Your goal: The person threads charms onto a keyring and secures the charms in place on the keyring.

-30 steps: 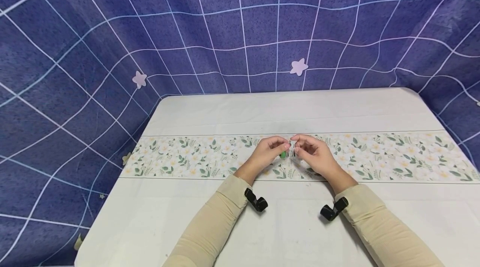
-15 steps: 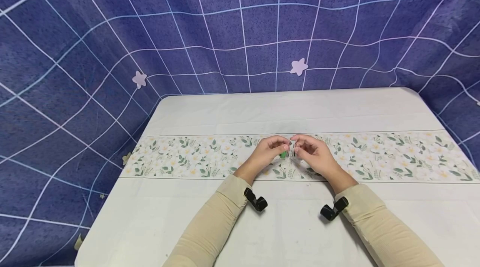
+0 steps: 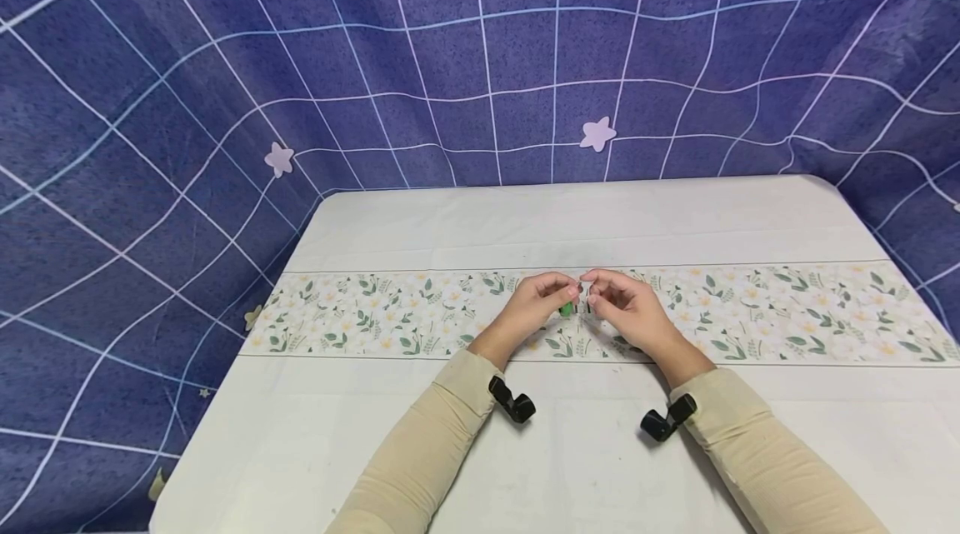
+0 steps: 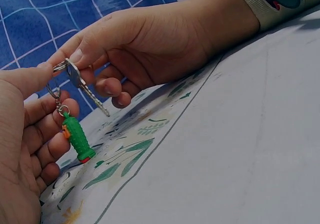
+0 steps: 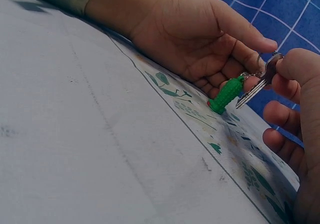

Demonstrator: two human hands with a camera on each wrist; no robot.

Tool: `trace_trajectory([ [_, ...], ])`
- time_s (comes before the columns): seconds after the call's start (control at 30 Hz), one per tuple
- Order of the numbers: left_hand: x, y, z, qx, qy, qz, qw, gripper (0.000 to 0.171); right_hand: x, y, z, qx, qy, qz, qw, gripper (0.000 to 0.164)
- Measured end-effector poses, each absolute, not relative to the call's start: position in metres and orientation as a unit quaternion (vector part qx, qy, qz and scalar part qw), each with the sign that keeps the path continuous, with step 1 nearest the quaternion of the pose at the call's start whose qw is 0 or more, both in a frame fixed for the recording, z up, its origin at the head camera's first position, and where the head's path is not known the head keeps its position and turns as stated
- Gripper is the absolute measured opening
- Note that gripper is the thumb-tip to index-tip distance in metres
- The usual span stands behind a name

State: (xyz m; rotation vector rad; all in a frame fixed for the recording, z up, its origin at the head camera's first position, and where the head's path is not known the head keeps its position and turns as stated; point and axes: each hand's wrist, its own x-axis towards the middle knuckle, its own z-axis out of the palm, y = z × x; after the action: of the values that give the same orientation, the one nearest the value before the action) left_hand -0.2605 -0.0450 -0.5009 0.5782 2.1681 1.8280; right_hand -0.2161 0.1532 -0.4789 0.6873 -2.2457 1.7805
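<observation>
A blue gridded curtain [image 3: 480, 59] fills the head view's top; the white desk [image 3: 585, 451] spreads below. Right of centre, the left hand [image 3: 534, 305] and right hand [image 3: 632, 309] face each other, pinching. At left in the left-wrist view, a green charm [image 4: 78, 136] dangles; the right hand grips the key [image 4: 88, 90] by its head, the left its key ring [image 4: 59, 66].

From my left wrist feed, I see my left hand [image 4: 20, 144] at left pinching a metal key ring [image 4: 60, 66]. My right hand [image 4: 145, 46], reaching in from upper right, pinches the head of a silver key [image 4: 84, 86] tilted down-right. A green keychain figurine [image 4: 79, 138] dangles lower left, above the floral-banded tablecloth [image 4: 215, 149].
</observation>
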Motion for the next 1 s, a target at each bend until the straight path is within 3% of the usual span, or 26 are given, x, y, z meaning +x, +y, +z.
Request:
trace_trajectory([
  [0.2,-0.257,-0.046,-0.489,0.202,0.735,0.632,0.140,0.025,-0.216,0.153,-0.479,0.232,-0.761,0.598,0.096,0.026],
  [0.3,-0.263,-0.046,-0.501,0.201,0.732,0.635,0.144,0.026,-0.216,0.153,-0.478,0.231,-0.761,0.599,0.095,0.026],
  [1.0,-0.262,-0.045,-0.503,0.191,0.751,0.619,0.127,0.025,-0.224,0.155,-0.496,0.222,-0.769,0.589,0.109,0.029],
])
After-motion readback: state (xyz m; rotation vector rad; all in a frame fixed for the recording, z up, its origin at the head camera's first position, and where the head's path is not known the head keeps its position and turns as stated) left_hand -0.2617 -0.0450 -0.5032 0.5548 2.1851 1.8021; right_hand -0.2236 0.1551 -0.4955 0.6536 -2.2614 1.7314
